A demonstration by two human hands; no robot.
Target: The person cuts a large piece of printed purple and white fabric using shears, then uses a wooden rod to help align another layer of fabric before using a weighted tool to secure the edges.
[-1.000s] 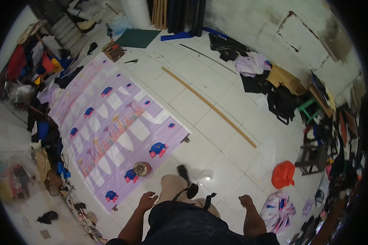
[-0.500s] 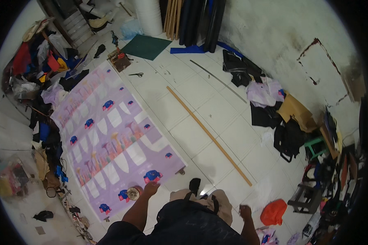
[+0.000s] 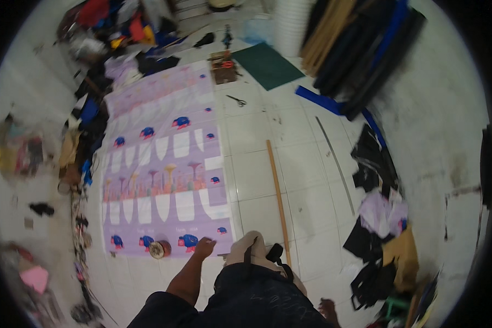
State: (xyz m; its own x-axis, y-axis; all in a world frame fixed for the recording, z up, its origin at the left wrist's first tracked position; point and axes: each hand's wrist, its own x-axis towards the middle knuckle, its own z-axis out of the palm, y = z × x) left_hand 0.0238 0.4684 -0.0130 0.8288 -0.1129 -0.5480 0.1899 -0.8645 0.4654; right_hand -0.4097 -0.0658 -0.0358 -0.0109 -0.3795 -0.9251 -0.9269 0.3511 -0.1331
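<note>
A large lilac printed sheet [image 3: 147, 117] lies spread on the tiled floor ahead and to my left. It carries white panels, blue-and-pink figures and a band of tree-like shapes. Over its near right corner I see my left hand [image 3: 205, 247]; its fingers are too indistinct to read, and nothing held shows. Just left of that hand, a round tub-like object [image 3: 159, 250] rests on the sheet's near edge. Low at my right side is my right hand [image 3: 328, 309], blurred and partly cut off by my body. A long wooden stick [image 3: 277, 191] lies on the floor right of the sheet.
Scissors [image 3: 236, 100], a green mat [image 3: 268, 66] and a small wooden block [image 3: 223, 70] with a tool lie beyond. Dark rolls [image 3: 361, 54] lean at the far wall. A thin metal strip [image 3: 336, 164] and black bags [image 3: 373, 281] lie right; piled scraps line the left.
My view has turned to the right, so the sheet now looks straighter. My left hand stays near the sheet's near edge. My right hand has dropped lower in view.
</note>
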